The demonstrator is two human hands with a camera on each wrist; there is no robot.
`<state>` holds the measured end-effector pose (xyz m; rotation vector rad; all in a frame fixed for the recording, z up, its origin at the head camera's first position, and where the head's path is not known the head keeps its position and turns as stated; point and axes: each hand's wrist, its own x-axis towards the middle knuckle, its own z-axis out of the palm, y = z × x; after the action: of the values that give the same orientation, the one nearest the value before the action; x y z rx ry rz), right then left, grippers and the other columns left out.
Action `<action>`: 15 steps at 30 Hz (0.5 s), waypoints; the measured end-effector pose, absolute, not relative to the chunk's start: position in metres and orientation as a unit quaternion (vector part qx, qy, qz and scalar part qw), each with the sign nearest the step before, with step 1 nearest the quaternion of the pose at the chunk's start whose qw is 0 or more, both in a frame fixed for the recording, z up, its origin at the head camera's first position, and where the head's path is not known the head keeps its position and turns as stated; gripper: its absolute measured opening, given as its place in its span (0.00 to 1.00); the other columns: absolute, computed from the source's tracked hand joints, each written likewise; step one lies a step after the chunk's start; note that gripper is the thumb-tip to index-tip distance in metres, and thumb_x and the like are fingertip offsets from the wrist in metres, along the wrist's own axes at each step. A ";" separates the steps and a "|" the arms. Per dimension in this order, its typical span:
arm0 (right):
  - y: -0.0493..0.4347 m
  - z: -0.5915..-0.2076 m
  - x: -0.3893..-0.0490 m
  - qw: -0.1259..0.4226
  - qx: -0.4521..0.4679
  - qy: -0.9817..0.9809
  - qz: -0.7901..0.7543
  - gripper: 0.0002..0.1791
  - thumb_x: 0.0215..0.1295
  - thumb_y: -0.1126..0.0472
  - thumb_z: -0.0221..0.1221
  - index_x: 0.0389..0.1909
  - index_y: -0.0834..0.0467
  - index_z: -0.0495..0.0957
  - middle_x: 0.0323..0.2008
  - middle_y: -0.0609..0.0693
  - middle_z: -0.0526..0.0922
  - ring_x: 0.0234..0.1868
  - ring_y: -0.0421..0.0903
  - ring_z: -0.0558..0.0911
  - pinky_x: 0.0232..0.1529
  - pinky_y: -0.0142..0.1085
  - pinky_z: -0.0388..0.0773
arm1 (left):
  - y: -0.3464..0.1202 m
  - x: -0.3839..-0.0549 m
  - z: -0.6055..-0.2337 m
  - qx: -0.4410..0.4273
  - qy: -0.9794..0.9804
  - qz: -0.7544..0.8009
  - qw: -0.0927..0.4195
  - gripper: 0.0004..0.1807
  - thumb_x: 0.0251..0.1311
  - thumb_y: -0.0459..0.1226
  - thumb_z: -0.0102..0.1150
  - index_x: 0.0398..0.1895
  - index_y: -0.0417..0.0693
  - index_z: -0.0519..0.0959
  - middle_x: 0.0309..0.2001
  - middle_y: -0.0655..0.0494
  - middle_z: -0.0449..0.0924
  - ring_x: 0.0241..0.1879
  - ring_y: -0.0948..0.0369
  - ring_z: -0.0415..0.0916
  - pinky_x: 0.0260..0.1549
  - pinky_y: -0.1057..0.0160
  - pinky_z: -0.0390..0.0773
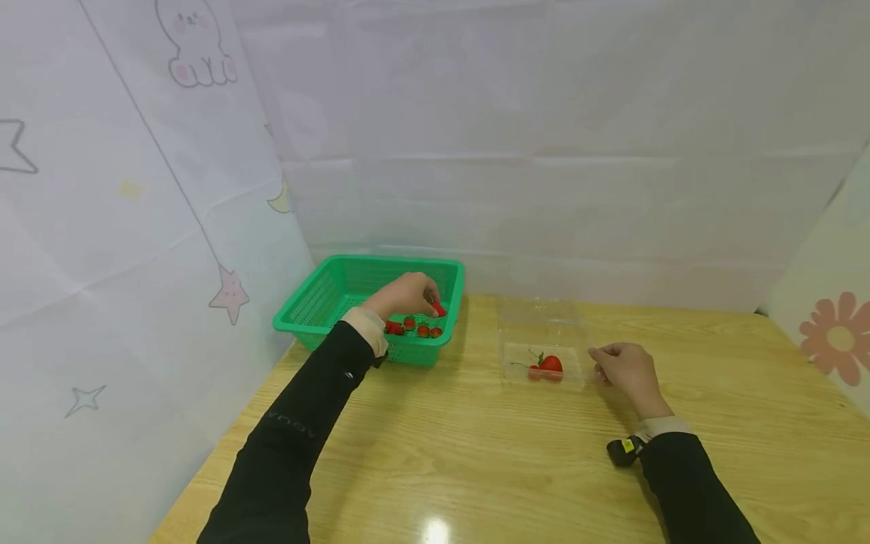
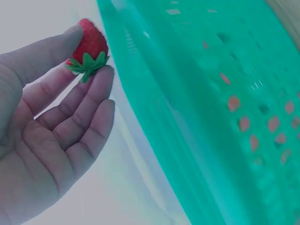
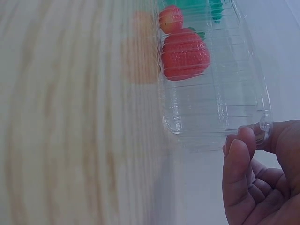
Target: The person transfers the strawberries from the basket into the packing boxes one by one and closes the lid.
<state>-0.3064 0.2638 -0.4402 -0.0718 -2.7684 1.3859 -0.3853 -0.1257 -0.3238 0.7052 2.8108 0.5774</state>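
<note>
My left hand [image 1: 406,295] pinches a strawberry [image 2: 91,44] between thumb and fingers, just over the right part of a green basket [image 1: 295,329]. Its green leafy cap faces the palm side in the left wrist view. Several more red fruits [image 1: 424,331] lie in the basket. My right hand [image 1: 628,372] pinches the right edge of a clear plastic box [image 1: 571,363], seen close in the right wrist view. Inside that box are a larger strawberry [image 3: 185,54] and a small cherry [image 3: 171,18] with a thin stem. The box's lid [image 1: 537,311] stands open toward the back.
Basket and box stand side by side on a wooden table [image 1: 489,453], the basket on the left. A white sheet [image 1: 544,151] hangs behind the table, and a patterned one [image 1: 136,264] runs along the left side.
</note>
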 end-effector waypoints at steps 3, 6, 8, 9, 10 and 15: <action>0.264 -0.440 -0.306 0.022 -0.024 -0.895 0.445 0.26 0.73 0.50 0.53 0.47 0.74 0.77 0.24 0.56 0.83 0.27 0.52 0.83 0.29 0.41 0.82 | -0.112 -0.382 -0.321 0.264 0.940 0.201 0.078 0.08 0.60 0.37 0.68 0.40 0.48 0.82 0.39 0.55 0.79 0.39 0.58 0.73 0.38 0.60 0.75; 0.263 -0.440 -0.305 0.021 -0.024 -0.894 0.446 0.27 0.73 0.50 0.53 0.47 0.74 0.77 0.24 0.56 0.83 0.27 0.52 0.83 0.29 0.42 0.82 | -0.097 -0.379 -0.320 0.285 0.934 0.203 0.068 0.09 0.60 0.37 0.68 0.42 0.47 0.82 0.38 0.55 0.78 0.38 0.58 0.73 0.38 0.61 0.75; 0.262 -0.440 -0.304 0.020 -0.024 -0.895 0.445 0.27 0.73 0.50 0.53 0.47 0.74 0.77 0.24 0.56 0.83 0.27 0.52 0.83 0.29 0.42 0.81 | -0.087 -0.377 -0.322 0.296 0.931 0.204 0.064 0.10 0.60 0.38 0.68 0.43 0.47 0.81 0.39 0.56 0.78 0.39 0.59 0.74 0.39 0.63 0.75; 0.262 -0.441 -0.304 0.020 -0.024 -0.895 0.446 0.27 0.73 0.50 0.53 0.48 0.74 0.77 0.25 0.57 0.83 0.27 0.52 0.83 0.29 0.42 0.81 | -0.082 -0.376 -0.323 0.299 0.929 0.208 0.065 0.11 0.60 0.38 0.68 0.44 0.47 0.81 0.39 0.56 0.78 0.39 0.60 0.75 0.39 0.64 0.76; 0.262 -0.441 -0.303 0.020 -0.024 -0.894 0.446 0.27 0.73 0.50 0.53 0.48 0.74 0.77 0.24 0.57 0.83 0.27 0.52 0.83 0.29 0.42 0.81 | -0.077 -0.376 -0.324 0.303 0.927 0.213 0.067 0.11 0.60 0.38 0.67 0.44 0.47 0.81 0.40 0.57 0.79 0.40 0.61 0.75 0.40 0.65 0.76; 0.262 -0.442 -0.303 0.023 -0.026 -0.893 0.449 0.26 0.74 0.50 0.53 0.47 0.74 0.77 0.24 0.57 0.82 0.27 0.52 0.83 0.29 0.41 0.82 | -0.051 -0.372 -0.331 0.324 0.913 0.236 0.078 0.10 0.60 0.37 0.67 0.43 0.46 0.81 0.40 0.56 0.80 0.39 0.61 0.77 0.38 0.66 0.77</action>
<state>-0.3029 0.2618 -0.4416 -0.0791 -2.7652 1.3895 -0.3720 -0.0507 -0.3306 0.9694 2.7341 0.7072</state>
